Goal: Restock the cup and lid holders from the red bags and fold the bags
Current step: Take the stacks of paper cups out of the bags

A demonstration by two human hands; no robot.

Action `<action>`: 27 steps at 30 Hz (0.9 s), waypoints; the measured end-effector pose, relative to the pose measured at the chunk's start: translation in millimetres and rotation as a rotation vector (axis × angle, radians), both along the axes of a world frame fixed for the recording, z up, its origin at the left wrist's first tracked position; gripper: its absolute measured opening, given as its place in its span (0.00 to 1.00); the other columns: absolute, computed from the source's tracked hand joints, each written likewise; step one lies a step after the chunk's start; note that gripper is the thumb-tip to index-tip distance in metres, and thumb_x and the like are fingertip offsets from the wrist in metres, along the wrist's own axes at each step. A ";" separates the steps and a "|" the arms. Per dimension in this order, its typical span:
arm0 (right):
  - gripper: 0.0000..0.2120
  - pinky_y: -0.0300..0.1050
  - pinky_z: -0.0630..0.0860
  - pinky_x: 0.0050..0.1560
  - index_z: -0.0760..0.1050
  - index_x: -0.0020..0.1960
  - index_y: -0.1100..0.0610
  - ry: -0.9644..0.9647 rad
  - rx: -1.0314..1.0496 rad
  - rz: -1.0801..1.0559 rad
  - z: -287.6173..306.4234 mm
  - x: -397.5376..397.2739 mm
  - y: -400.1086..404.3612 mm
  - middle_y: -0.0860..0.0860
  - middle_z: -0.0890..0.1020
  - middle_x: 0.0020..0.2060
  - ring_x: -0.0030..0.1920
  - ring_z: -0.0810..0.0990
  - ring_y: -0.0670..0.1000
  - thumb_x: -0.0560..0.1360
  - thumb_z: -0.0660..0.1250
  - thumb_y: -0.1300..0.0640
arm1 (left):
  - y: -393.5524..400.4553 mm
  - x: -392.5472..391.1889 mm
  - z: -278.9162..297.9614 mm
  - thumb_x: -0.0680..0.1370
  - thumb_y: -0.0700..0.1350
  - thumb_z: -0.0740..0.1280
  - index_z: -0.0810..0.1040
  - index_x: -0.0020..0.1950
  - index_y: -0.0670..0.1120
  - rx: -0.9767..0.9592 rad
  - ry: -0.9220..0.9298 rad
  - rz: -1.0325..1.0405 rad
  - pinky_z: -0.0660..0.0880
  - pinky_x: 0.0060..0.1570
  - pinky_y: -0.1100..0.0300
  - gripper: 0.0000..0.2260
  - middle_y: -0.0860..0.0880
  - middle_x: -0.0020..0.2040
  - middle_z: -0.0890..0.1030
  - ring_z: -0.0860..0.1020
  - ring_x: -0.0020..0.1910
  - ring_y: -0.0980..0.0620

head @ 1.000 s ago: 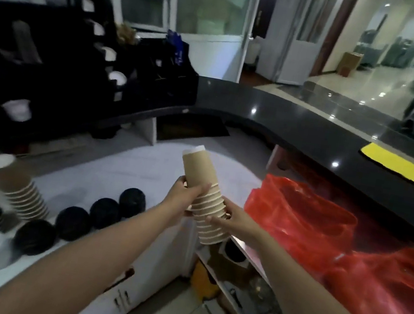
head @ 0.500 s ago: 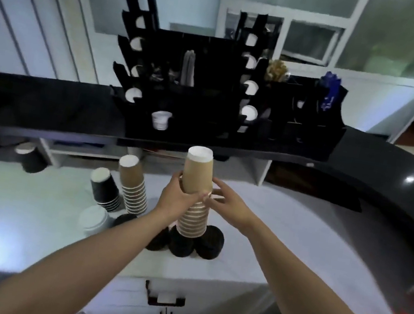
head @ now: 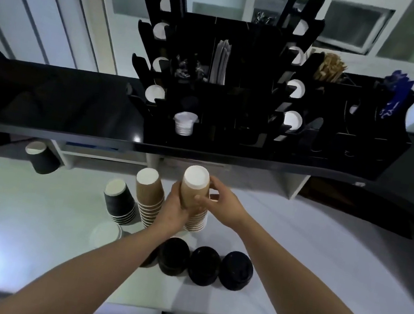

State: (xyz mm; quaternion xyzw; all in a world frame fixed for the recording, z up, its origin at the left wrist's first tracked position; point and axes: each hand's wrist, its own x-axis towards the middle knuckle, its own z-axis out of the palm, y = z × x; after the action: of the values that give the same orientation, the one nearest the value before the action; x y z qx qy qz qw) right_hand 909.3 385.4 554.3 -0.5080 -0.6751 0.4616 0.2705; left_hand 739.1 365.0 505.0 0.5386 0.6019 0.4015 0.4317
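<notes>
A white counter (head: pixel 291 267) fills the lower half of the view, with a black ledge (head: pixel 43 113) running across above it. On the ledge stands a tall black holder (head: pixel 223 99), its side slots showing white cup bottoms and a small white cup stack (head: pixel 184 123) sitting in a front slot. To its right a lower black rack (head: pixel 363 133) carries brown stirrers (head: pixel 329 67) and blue packets (head: pixel 397 92).

On the counter, four black lids (head: pixel 205 265) lie in a row near the front edge, touching each other; the leftmost is partly hidden by the left forearm. Behind them, upside down, stands a brown stack (head: pixel 148 196), and just left of it a shorter black stack (head: pixel 120 204). A white lid (head: pixel 105 234) lies in front of the black stack. A single black cup (head: pixel 42 158) lies tilted at the back left, well apart.

A second brown stack, the held stack (head: pixel 194 195), is upside down just right of the standing brown one, above the counter behind the lids. The left hand (head: pixel 173 210) wraps around its middle from the left, thumb across the front. The right hand (head: pixel 223 202) touches its right side with curled fingers; how firmly it grips cannot be told.
</notes>
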 end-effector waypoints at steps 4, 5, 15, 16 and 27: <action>0.36 0.41 0.79 0.56 0.62 0.76 0.38 -0.011 -0.078 -0.036 -20.7 -4.3 11.5 0.41 0.76 0.66 0.60 0.81 0.45 0.73 0.75 0.42 | 13.2 -6.3 -20.6 0.72 0.44 0.78 0.60 0.78 0.52 -0.047 0.059 -0.008 0.73 0.62 0.59 0.40 0.56 0.66 0.73 0.73 0.68 0.51; 0.37 0.37 0.78 0.52 0.62 0.76 0.38 -0.017 -0.101 -0.036 -26.3 -5.1 12.1 0.41 0.76 0.65 0.58 0.81 0.44 0.72 0.75 0.40 | 12.7 -7.9 -26.4 0.73 0.44 0.78 0.60 0.78 0.51 -0.058 0.089 -0.012 0.74 0.63 0.57 0.39 0.53 0.68 0.74 0.74 0.68 0.50; 0.38 0.39 0.70 0.58 0.61 0.77 0.44 -0.213 -0.022 0.015 -60.8 -13.2 21.1 0.45 0.77 0.67 0.65 0.74 0.44 0.73 0.74 0.41 | 8.4 -19.7 -52.2 0.72 0.47 0.77 0.69 0.73 0.50 -0.054 0.181 -0.010 0.76 0.62 0.54 0.31 0.51 0.64 0.78 0.77 0.63 0.51; 0.37 0.39 0.70 0.58 0.61 0.77 0.45 -0.228 -0.007 0.030 -62.0 -13.3 22.0 0.46 0.78 0.67 0.65 0.75 0.46 0.73 0.74 0.41 | 7.7 -20.2 -53.4 0.72 0.48 0.77 0.70 0.72 0.50 -0.058 0.188 -0.012 0.76 0.61 0.57 0.31 0.52 0.63 0.79 0.78 0.62 0.52; 0.37 0.43 0.69 0.62 0.59 0.79 0.48 -0.315 -0.017 0.078 -56.1 -5.7 5.3 0.50 0.75 0.71 0.69 0.74 0.53 0.77 0.73 0.45 | -9.4 -14.6 -46.9 0.71 0.50 0.78 0.72 0.69 0.47 -0.029 0.230 -0.006 0.77 0.55 0.61 0.29 0.51 0.60 0.80 0.80 0.59 0.51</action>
State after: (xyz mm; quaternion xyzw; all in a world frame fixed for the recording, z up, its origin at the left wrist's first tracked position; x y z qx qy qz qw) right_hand 903.6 390.7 498.2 -0.5498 -0.7243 0.3921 0.1391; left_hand 724.6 355.6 458.1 0.5766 0.6515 0.3270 0.3690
